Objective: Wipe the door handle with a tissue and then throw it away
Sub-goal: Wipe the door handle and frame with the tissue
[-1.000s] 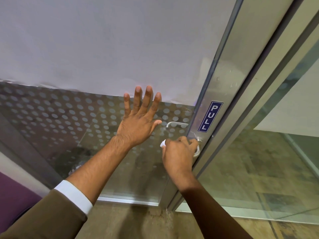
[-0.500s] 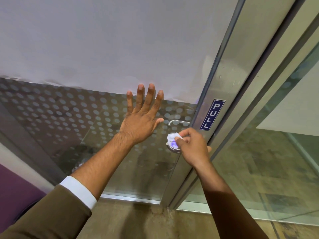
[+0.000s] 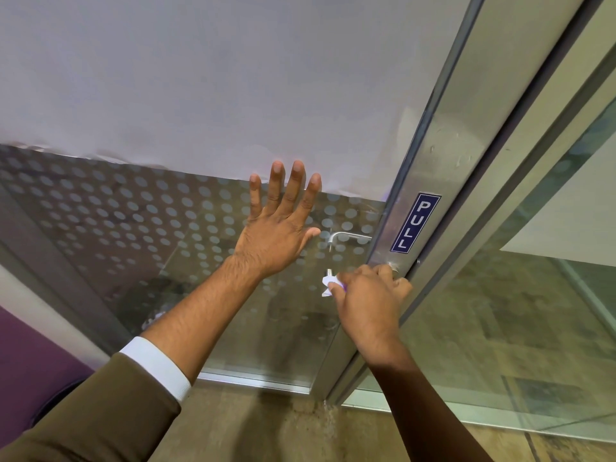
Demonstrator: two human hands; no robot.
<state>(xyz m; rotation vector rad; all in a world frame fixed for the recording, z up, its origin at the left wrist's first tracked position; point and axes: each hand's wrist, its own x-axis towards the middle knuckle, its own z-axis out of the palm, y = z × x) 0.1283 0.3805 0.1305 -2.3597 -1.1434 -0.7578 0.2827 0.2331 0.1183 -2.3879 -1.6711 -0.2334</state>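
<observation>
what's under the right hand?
The right hand is closed over a white tissue, its edge poking out left, and the door handle. The handle's grip is mostly covered; only its tip shows.

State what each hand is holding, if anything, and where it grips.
The right hand grips a crumpled tissue around the door handle; one end sticks out. The left hand holds nothing, flat against the glass door.

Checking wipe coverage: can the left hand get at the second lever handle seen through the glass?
Probably not. The left hand lies flat on this side of the glass door, and that lever handle appears to sit behind the pane. The right hand holds the tissue.
</observation>
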